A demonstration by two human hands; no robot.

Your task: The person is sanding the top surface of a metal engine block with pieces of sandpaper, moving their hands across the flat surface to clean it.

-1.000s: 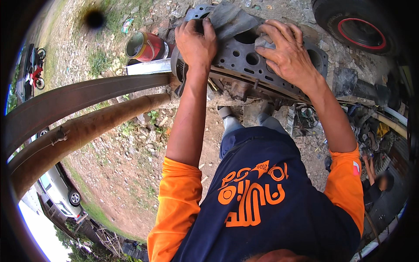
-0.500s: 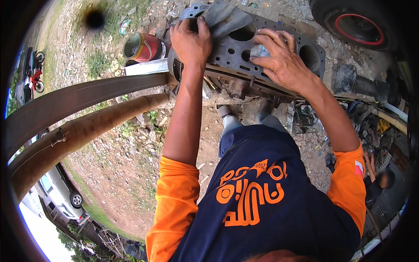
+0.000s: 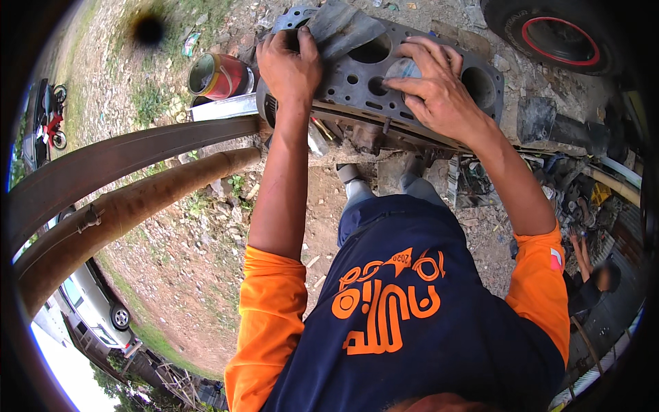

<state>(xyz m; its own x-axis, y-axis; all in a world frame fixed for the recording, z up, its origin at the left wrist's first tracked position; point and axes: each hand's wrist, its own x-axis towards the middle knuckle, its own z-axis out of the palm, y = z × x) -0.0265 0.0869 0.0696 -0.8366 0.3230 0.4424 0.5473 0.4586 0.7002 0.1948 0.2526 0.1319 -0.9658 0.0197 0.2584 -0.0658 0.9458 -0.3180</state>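
Ahead of me lies a grey metal engine block (image 3: 350, 89) with round bores and smaller holes in its top face. At its left end is my left hand (image 3: 292, 72), its fingers bent over the block and their tips hidden. Its thumb lies by the edge of a creased dark grey sheet (image 3: 347, 31), which is spread across the block's top. My right hand (image 3: 443, 89) arches over the middle-right of the block. Its fingers and thumb are around a rounded pale grey-blue piece (image 3: 403, 69), mostly covered by the hand.
A red and yellow bucket (image 3: 223, 77) stands left of the block. Two long brown beams (image 3: 137, 147) reach toward its left end. A tyre with a red-ringed rim (image 3: 556, 41) lies at far right. Another person (image 3: 597, 281) is low at the right, near scattered parts.
The whole view has shifted slightly, so the block appears further left. Both hands stay at much the same places on it; my right fingers have shifted a little over the pale piece.
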